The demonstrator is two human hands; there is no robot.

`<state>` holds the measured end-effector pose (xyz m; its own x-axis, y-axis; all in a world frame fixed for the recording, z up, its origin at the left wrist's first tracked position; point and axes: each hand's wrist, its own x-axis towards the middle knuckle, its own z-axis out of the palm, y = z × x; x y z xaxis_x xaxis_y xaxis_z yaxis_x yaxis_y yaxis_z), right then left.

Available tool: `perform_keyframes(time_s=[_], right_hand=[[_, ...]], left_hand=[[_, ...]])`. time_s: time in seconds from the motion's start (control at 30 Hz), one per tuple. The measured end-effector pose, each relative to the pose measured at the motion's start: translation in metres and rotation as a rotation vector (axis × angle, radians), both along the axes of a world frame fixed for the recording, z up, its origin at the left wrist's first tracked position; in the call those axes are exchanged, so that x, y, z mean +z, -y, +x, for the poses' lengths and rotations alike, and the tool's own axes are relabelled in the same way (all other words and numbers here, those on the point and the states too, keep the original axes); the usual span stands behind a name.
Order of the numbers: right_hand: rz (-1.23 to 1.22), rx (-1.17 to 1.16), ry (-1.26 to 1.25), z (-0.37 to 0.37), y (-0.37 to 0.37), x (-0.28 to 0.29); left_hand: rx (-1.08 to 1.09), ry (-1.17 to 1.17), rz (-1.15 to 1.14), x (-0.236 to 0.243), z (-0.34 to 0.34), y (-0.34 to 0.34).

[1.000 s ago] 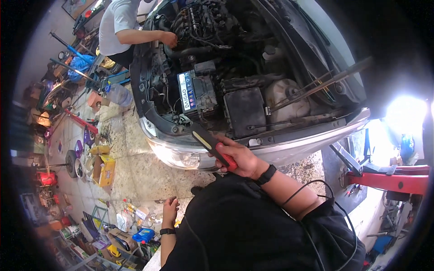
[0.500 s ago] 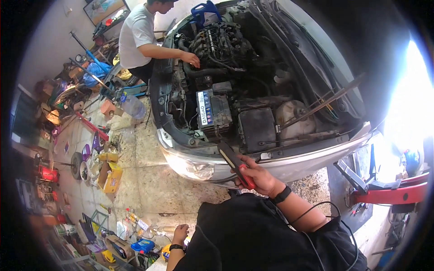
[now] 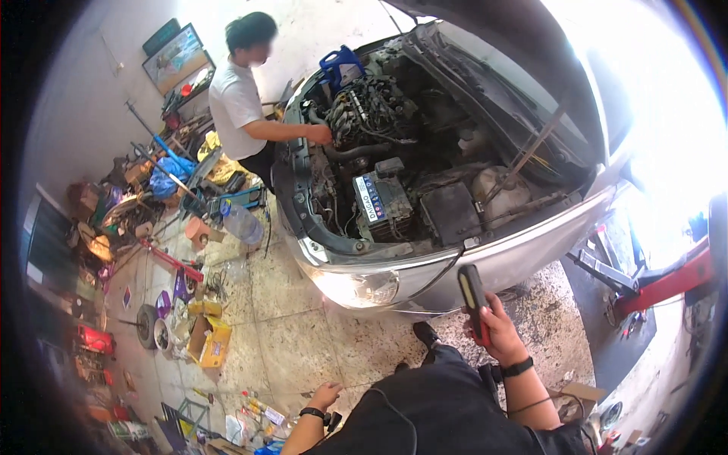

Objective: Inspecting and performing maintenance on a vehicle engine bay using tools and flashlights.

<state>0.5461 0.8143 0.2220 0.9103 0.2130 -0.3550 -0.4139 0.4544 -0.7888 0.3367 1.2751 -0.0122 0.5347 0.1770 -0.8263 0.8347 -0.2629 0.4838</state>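
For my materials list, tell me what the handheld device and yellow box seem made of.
Handheld device: probably plastic, fairly matte, judging by its dull black surface. Yellow box: likely cardboard, printed outside, given its brown inside and thin edges.

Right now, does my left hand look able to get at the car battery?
Probably not without stepping closer: your left hand hangs low, with floor and the headlight between it and the battery, though the raised hood leaves access from above.

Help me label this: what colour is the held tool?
The tool is mostly black and red; head view.
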Motion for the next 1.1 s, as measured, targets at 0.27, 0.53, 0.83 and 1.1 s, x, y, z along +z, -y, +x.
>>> perform_keyframes(time_s=[0.27, 0.53, 0.83, 1.1], right_hand=[[-0.126, -0.416, -0.080, -0.178, 0.037, 0.003], [0.349, -1.112, 0.007, -0.299, 0.110, -0.038], [0.299, -1.995, -0.507, -0.622, 0.186, -0.162], [-0.454, -2.277, -0.771, -0.866, 0.168, -0.261]], left_hand=[[-0.308, 0.034, 0.044, -0.018, 0.043, -0.045], [-1.008, 0.244, -0.066, 0.008, 0.086, 0.047], [-0.870, 0.044, 0.041, 0.025, 0.051, 0.167], [-1.380, 0.149, 0.099, -0.005, -0.040, 0.226]])
